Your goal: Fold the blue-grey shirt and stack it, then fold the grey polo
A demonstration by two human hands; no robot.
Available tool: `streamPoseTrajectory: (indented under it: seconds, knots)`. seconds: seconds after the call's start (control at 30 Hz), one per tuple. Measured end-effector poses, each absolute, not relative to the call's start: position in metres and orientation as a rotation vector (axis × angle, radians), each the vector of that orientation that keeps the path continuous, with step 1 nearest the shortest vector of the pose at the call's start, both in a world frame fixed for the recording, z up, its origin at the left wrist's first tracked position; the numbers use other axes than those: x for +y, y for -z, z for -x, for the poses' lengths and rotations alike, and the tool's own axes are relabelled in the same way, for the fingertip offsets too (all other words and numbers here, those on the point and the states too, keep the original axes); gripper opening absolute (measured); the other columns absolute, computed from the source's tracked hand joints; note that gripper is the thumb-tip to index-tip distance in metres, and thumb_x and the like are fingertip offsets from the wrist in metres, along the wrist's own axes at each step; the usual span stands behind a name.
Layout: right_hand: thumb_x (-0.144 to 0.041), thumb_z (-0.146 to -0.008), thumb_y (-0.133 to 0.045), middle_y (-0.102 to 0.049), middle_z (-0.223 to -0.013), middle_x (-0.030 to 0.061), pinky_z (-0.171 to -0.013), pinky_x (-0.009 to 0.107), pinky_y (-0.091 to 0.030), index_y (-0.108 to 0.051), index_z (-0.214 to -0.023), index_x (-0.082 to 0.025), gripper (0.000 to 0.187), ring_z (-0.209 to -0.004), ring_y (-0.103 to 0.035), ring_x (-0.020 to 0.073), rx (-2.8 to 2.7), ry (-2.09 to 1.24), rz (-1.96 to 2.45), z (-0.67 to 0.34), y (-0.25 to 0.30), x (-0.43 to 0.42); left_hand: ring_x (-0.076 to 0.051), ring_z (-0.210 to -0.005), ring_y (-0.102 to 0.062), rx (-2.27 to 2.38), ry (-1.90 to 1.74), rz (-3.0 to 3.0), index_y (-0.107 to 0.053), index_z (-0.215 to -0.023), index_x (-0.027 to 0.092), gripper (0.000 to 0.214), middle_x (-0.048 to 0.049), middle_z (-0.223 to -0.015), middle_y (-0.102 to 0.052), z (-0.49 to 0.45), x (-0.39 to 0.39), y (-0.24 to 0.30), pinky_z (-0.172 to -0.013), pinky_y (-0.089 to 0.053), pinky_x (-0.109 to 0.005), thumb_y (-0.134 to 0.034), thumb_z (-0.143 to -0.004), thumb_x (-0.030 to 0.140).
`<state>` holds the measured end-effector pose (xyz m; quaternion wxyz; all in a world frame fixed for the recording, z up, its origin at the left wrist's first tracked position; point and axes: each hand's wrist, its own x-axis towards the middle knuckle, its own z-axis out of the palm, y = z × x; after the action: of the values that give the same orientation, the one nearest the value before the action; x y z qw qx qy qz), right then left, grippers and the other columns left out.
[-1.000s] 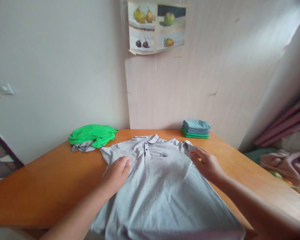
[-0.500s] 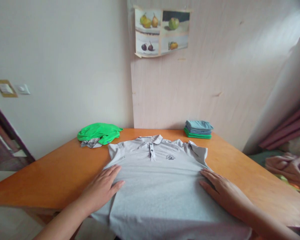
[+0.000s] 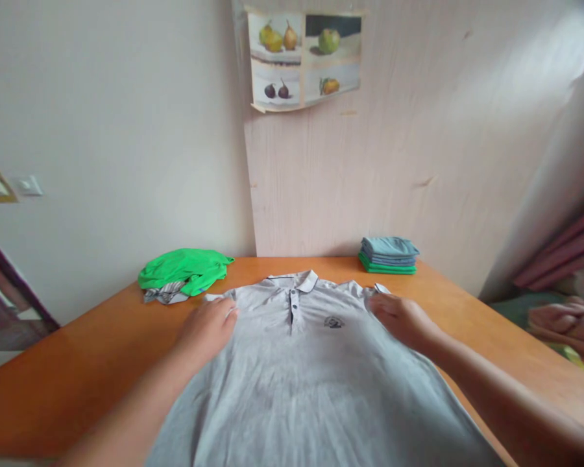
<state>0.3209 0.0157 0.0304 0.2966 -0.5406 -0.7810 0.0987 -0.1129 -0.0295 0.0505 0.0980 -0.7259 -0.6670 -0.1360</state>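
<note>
A light grey polo shirt (image 3: 296, 376) lies front side up on the table, its collar toward the wall and its lower part running off the bottom of the view. The open placket shows dark buttons, and a small dark emblem sits on the chest. At the left sleeve, my left hand (image 3: 208, 327) is closed, thumb and fingers together on the cloth. My right hand (image 3: 403, 318) is at the opposite sleeve with its fingers curled on the fabric. Both hands cover most of the sleeves and are slightly blurred.
A crumpled green garment (image 3: 185, 269) with a striped grey cloth (image 3: 165, 293) lies at the back left of the orange wooden table (image 3: 92, 344). At the back right stands a stack of folded clothes (image 3: 388, 254). Fruit pictures (image 3: 304, 61) hang on the wall.
Both hands have moved away from me, from lying flat on the shirt's sides up to the sleeves, and their fingers have closed there. The view has shifted slightly.
</note>
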Motion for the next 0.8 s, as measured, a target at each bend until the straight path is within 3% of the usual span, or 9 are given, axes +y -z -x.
streamPoseTrajectory:
  seconds: [0.17,0.3,0.4,0.5,0.63,0.7,0.8]
  knots:
    - [-0.037,-0.097,-0.044,-0.064,-0.137,0.0141,-0.111,0.04,-0.04,-0.067,-0.127,-0.017,0.042,-0.13,-0.057,0.0284,-2.289,-0.217,1.455,-0.293,-0.006,0.071,-0.024,-0.127,-0.058,-1.836,0.599,2.454,-0.065,-0.125,0.021,0.036,-0.0113,-0.135,-0.065,0.084,0.032,-0.009,-0.109,-0.042,-0.034,-0.048,-0.097,0.036]
    - [-0.041,-0.096,-0.047,-0.052,-0.151,0.0179,-0.119,0.045,-0.03,-0.063,-0.132,-0.013,0.049,-0.144,-0.042,0.0307,-2.329,-0.209,1.595,-0.31,0.017,0.098,-0.027,-0.128,-0.057,-1.898,0.468,2.404,-0.067,-0.121,0.02,0.038,-0.0131,-0.134,-0.065,0.088,0.058,0.005,-0.109,-0.041,-0.039,-0.05,-0.097,0.045]
    - [-0.041,-0.096,-0.047,-0.064,-0.138,0.0142,-0.11,0.048,-0.039,-0.07,-0.12,-0.02,0.039,-0.13,-0.057,0.0315,-2.26,-0.156,1.714,-0.326,0.016,0.114,-0.028,-0.112,-0.065,-2.076,0.453,2.228,-0.071,-0.1,0.021,0.029,-0.0129,-0.115,-0.072,0.092,0.075,-0.005,-0.095,-0.047,-0.039,-0.051,-0.096,0.042]
    - [-0.04,-0.095,-0.048,-0.075,-0.111,0.0137,-0.092,0.043,-0.048,-0.075,-0.103,-0.021,0.033,-0.105,-0.069,0.031,-2.171,-0.096,1.858,-0.323,-0.001,0.131,-0.027,-0.099,-0.068,-2.225,0.544,2.106,-0.068,-0.087,0.021,0.023,-0.011,-0.101,-0.073,0.086,0.099,-0.019,-0.084,-0.049,-0.035,-0.051,-0.094,0.035]
    - [-0.035,-0.094,-0.047,-0.076,-0.101,0.0106,-0.079,0.03,-0.046,-0.075,-0.096,-0.021,0.031,-0.095,-0.068,0.0246,-2.107,-0.057,1.734,-0.287,-0.03,0.155,-0.022,-0.102,-0.067,-2.252,0.7,2.046,-0.066,-0.1,0.022,0.021,-0.0089,-0.109,-0.072,0.07,0.136,-0.019,-0.083,-0.048,-0.031,-0.047,-0.094,0.022]
    - [-0.032,-0.095,-0.045,-0.075,-0.088,0.0089,-0.073,0.029,-0.044,-0.075,-0.084,-0.019,0.034,-0.085,-0.068,0.022,-2.137,-0.099,1.686,-0.26,-0.041,0.164,-0.02,-0.105,-0.067,-2.254,0.767,2.039,-0.064,-0.11,0.022,0.025,-0.0088,-0.117,-0.071,0.064,0.151,-0.012,-0.084,-0.048,-0.028,-0.048,-0.092,0.017]
    - [-0.035,-0.095,-0.048,-0.075,-0.088,0.0081,-0.072,0.027,-0.042,-0.076,-0.088,-0.019,0.033,-0.086,-0.068,0.0211,-2.191,-0.173,1.609,-0.216,-0.048,0.174,-0.019,-0.106,-0.067,-2.251,0.827,2.069,-0.062,-0.115,0.02,0.026,-0.0093,-0.119,-0.071,0.063,0.163,0.001,-0.086,-0.048,-0.027,-0.052,-0.09,0.019]
